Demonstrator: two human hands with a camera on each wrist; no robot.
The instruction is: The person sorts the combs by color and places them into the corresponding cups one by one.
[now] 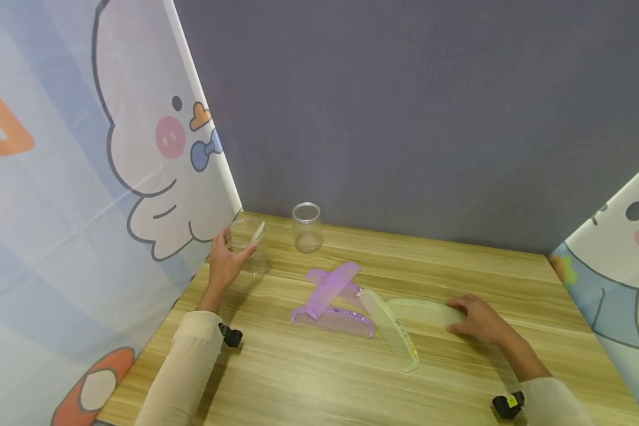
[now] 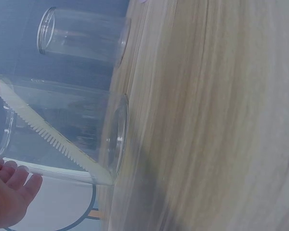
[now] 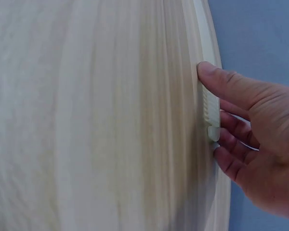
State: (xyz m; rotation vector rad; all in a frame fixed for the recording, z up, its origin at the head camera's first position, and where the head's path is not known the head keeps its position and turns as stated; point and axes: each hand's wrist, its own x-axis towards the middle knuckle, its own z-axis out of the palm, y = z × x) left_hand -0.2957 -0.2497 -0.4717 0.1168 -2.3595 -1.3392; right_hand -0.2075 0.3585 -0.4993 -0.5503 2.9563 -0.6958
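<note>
My left hand [image 1: 227,263] grips a clear jar [image 2: 62,125] near its rim, thumb on one side and fingers on the other. A pale green comb [image 2: 50,132] leans diagonally inside that jar, its upper end poking out of the mouth. My right hand [image 1: 478,319] pinches the right end of another pale green comb [image 1: 423,312], which lies on the table; in the right wrist view the thumb presses its toothed side [image 3: 210,103]. A third pale green comb [image 1: 389,328] lies to the left, and purple combs [image 1: 332,290] lie crossed over one another beside it.
A second clear jar [image 1: 307,231] stands upright at the back of the wood-grain table [image 1: 309,378], right of the gripped one. A grey panel [image 1: 394,118] rises behind the table. Cartoon-printed sheets [image 1: 154,136] hang at both sides.
</note>
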